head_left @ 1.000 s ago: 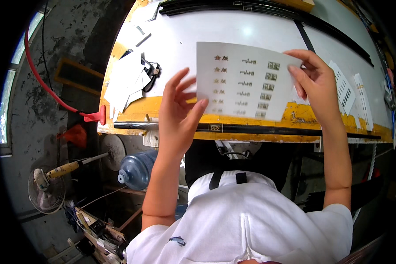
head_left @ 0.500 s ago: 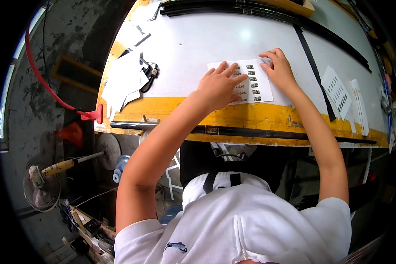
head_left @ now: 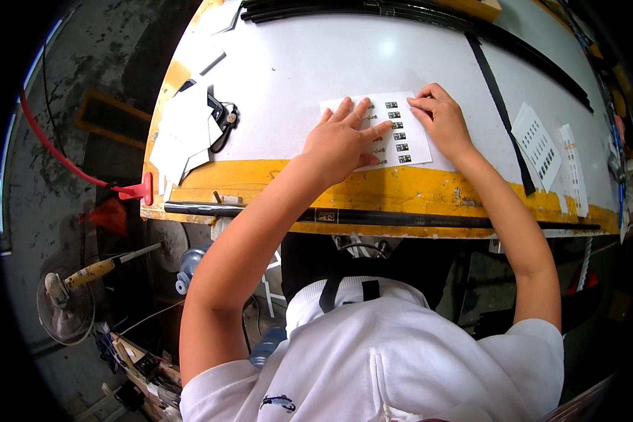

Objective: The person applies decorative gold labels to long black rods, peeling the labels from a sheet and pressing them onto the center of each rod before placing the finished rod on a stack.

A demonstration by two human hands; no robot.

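The left hand [head_left: 341,141] lies flat, fingers spread, on a white label sheet [head_left: 408,144] printed with rows of small dark squares; it grips nothing and looks to be pinning the paper to the white bench [head_left: 309,67] so it cannot slide. The right hand [head_left: 439,119] rests at the sheet's far right corner, fingers bent, tips pressing on the paper near the top of the column of squares, as if picking at one of them; whether anything is pinched between the fingers cannot be told. The sheet sits just beyond the bench's yellow front edge [head_left: 415,193], under and between both hands. Well to the left of the left hand is a loose pile of white papers [head_left: 183,133], and right of the right hand, past a black strip [head_left: 503,116], lie more printed sheets [head_left: 538,144]
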